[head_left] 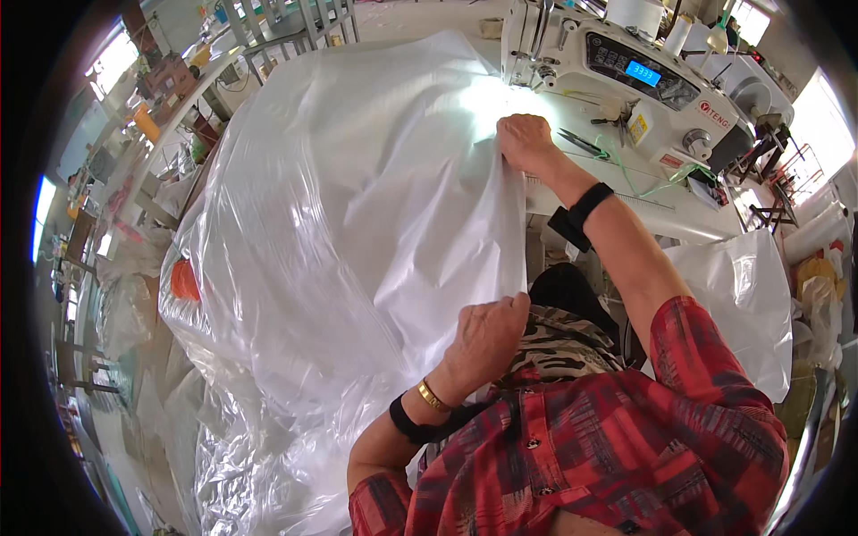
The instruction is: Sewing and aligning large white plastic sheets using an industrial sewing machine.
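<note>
Left hand: my left hand [487,332] sits low, near my chest, fingers curled shut and pinching the near edge of the clear plastic sheet [357,223].
Right hand: my right hand [527,143] is up on the sewing table [617,201], fingers closed down on the far end of that same edge, just beside the sewing machine [626,71].
Sheet: it billows in a great heap to my left, spilling off the table and down toward the floor, with the held edge running taut between my two hands.
Slip risk: I judge the film slick; if either pinch loosens, the weight of the hanging heap could drag the edge out of line.
Needle area: glare from the machine's lamp whites out the spot by my right hand, so I cannot tell how close my fingertips are to the needle; that is the worry.
Snag risk: the scissors [581,141] and loose green thread [643,183] lie just beyond my right wrist; a shifted fold could catch on them.
Bunching: the creases near my left hand could fold under and get caught double.
</note>
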Motion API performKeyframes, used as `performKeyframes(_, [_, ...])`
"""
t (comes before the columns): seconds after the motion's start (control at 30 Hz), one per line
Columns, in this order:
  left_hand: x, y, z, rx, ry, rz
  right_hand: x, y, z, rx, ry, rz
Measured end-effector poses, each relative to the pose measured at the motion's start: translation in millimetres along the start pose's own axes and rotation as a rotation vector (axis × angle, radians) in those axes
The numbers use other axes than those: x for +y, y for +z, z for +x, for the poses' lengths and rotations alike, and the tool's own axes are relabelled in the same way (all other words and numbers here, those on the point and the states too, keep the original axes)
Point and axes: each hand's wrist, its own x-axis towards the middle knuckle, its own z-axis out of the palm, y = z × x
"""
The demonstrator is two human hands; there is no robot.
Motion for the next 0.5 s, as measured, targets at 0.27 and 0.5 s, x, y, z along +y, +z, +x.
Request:
performKeyframes(0.27, [-3, -2, 21, 0.235, -0.086, -0.143, 11, 18, -1, 0.161, 0.242, 0.276])
performKeyframes(0.5, [3, 8, 24, 0.177, -0.048, -0.045, 2, 14, -30, 0.119, 0.084, 0.253])
